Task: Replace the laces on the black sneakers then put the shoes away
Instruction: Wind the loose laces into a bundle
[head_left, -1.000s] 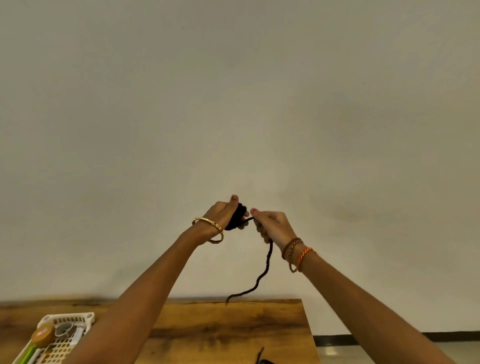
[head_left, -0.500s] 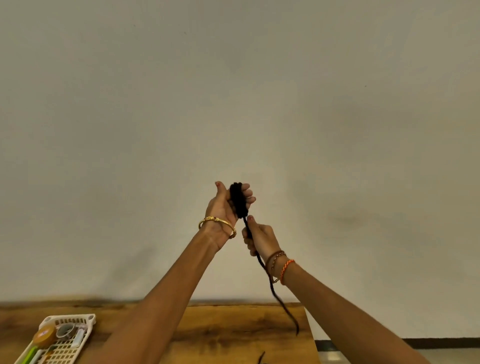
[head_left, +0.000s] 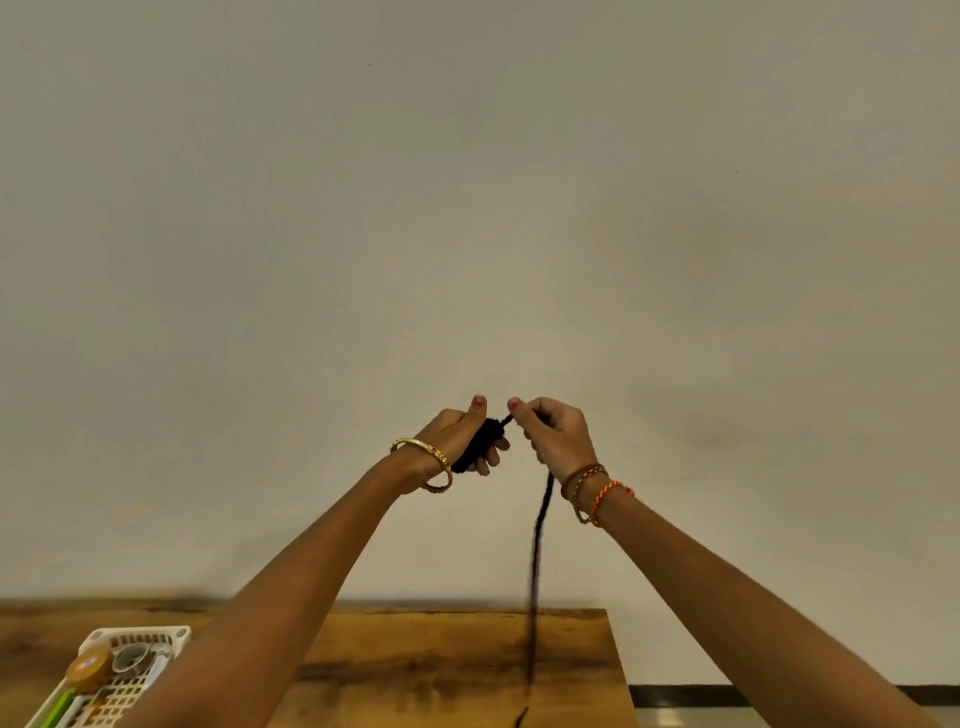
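Sitting at the desk's (head_left: 441, 654) left edge, a white basket (head_left: 130, 636) holds small items with no readable writing. Raised before the wall, the left hand (head_left: 457, 436) curls around a wound black lace bundle (head_left: 480, 441), while the right hand (head_left: 558, 436) pinches the lace's loose strand (head_left: 535, 571), which hangs toward the desk's right edge.

A wooden table (head_left: 441, 670) sits at 6 o'clock. A white basket (head_left: 136, 635) of small things sits at 8 o'clock.
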